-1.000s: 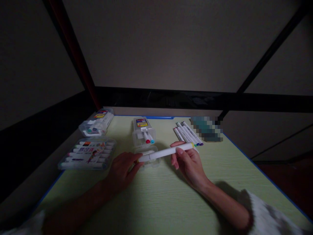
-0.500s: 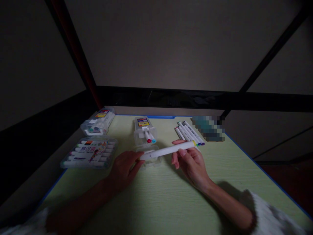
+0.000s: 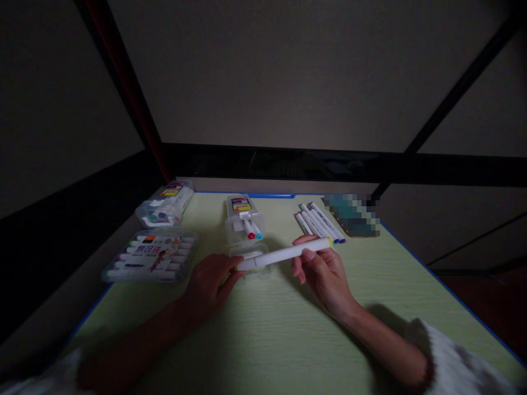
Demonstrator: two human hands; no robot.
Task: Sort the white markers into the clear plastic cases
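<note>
A white marker point(image 3: 284, 253) with a yellow end is held nearly level above the table, tilted up to the right. My left hand point(image 3: 212, 280) pinches its left end between thumb and fingers. Toward its right end, my right hand point(image 3: 325, 274) grips the barrel with the thumb on top. Behind the marker lies the open lid point(image 3: 259, 274) of a clear plastic case point(image 3: 240, 214), which holds a red-ended and a blue-ended marker. Several loose white markers point(image 3: 317, 222) lie side by side beyond my right hand.
At the left stand a clear case of markers point(image 3: 168, 203) and a flat pack of markers point(image 3: 150, 255) with a printed label. A blurred-out teal object point(image 3: 349, 215) lies at the back right. The pale green table point(image 3: 263, 340) has a blue edge, with a wall behind.
The marker and both hands have shifted very slightly to the right. Both hands keep their hold on it.
</note>
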